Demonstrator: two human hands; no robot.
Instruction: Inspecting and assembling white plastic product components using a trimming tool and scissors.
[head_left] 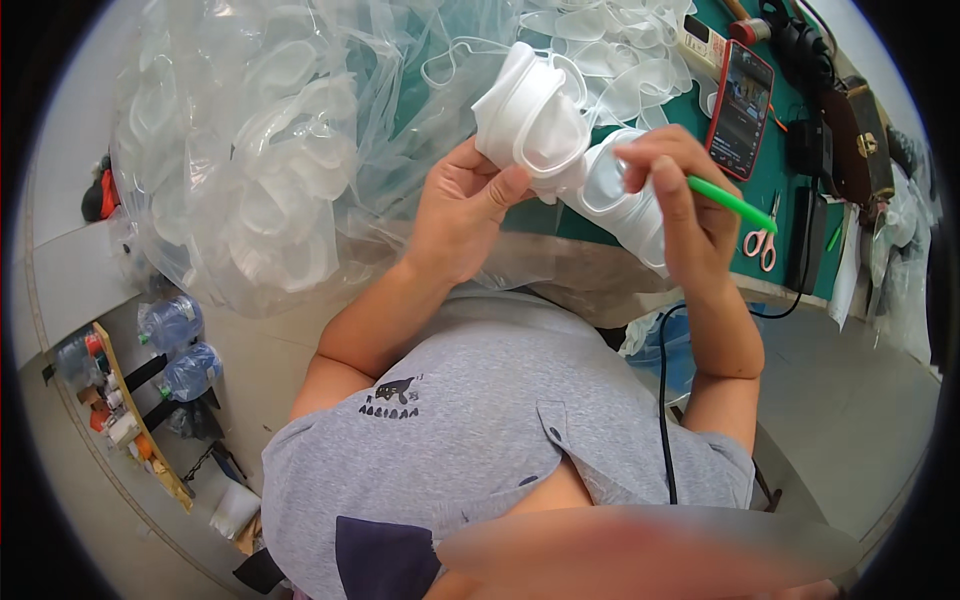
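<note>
My left hand (455,215) grips a white, soft-looking cupped piece (535,115) with a raised rounded rim, thumb in front and fingers behind. A thin white cord loops from its upper side. Just to the right lies a second white piece (638,225) of similar make, its rim facing up; whether the two are joined I cannot tell. Over this second piece, my right hand (695,215) is closed around a slim green pen-shaped tool (735,205), whose rear end points right. The tool's tip is hidden by my fingers.
Clear plastic bags (250,170) with white pieces cover the left side of the table. Several loose white pieces (625,50) lie at the back. On the right are a red-cased phone (742,110), pink-handled scissors (760,248) and a black cable (664,400) hanging down.
</note>
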